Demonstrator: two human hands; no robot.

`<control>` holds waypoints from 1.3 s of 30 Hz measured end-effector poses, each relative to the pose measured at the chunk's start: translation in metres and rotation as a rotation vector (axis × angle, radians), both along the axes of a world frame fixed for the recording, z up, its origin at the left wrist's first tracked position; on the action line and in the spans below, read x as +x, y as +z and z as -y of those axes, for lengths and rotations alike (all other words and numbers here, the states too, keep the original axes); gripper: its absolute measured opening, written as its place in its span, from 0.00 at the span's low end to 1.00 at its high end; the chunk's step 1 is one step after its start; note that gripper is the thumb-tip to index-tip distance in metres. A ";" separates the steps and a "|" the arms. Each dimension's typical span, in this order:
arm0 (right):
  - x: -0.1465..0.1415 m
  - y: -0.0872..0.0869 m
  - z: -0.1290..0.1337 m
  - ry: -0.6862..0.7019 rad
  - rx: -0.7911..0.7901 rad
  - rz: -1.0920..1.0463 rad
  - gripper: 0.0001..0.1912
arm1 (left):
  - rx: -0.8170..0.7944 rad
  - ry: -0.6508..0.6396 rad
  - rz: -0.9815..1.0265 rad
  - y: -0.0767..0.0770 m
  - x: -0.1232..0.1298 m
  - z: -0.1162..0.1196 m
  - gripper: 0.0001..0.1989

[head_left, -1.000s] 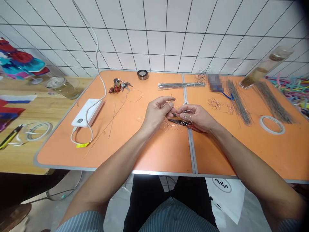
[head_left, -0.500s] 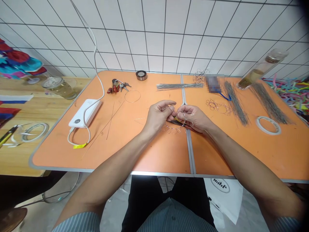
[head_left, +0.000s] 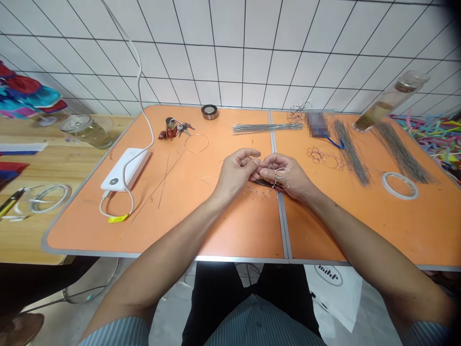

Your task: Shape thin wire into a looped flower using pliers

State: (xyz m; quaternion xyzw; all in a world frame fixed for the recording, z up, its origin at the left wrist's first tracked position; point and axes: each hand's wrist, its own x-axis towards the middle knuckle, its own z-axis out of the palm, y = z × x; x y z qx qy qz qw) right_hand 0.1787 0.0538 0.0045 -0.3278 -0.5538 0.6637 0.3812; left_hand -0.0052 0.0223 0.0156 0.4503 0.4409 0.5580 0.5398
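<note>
We record a person working a looped piece of thin silver wire (head_left: 278, 172) between both hands, held just above a two-leaf orange folding table (head_left: 216, 230) with a grey metal edge, close to its central seam. The left hand (head_left: 236, 174) is curled, its thumb and forefinger pressed together on the wire at the near side of the loops. The right hand (head_left: 284, 176) is likewise closed, its fingertips (head_left: 269, 163) pinching the wire from the other side, and the two hands nearly meet. Neither hand is spread; the fingers partly hide the exact grip points. Beneath the hands lie a pair of dark-jawed pliers with red handles (head_left: 264, 182), not visibly held, and a chain of small silver wire petals (head_left: 257, 193). We judge that sound work here calls for pinching close to each bend, keeping the loops even and the wire free of kinks, with the pliers within reach for tight turns. Further out on the table we note a bundle of straight steel wires (head_left: 266, 128), a plain wire ring (head_left: 196, 143), a cluster of wire flowers (head_left: 317, 154), a white power bank (head_left: 124, 169) and a roll of clear tape (head_left: 399, 185).
</note>
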 end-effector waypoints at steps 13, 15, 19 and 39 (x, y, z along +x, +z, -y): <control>0.001 -0.003 -0.001 -0.032 0.041 0.047 0.21 | -0.035 -0.080 0.002 0.005 -0.010 -0.003 0.09; 0.001 -0.001 0.000 -0.024 0.044 0.048 0.20 | -0.052 -0.096 0.010 0.006 -0.012 -0.003 0.08; 0.002 0.001 0.001 -0.015 0.047 0.038 0.20 | -0.080 -0.103 0.009 0.009 -0.013 -0.003 0.08; 0.006 -0.007 -0.004 -0.007 0.082 -0.036 0.17 | -0.182 -0.218 -0.029 0.017 -0.017 0.002 0.08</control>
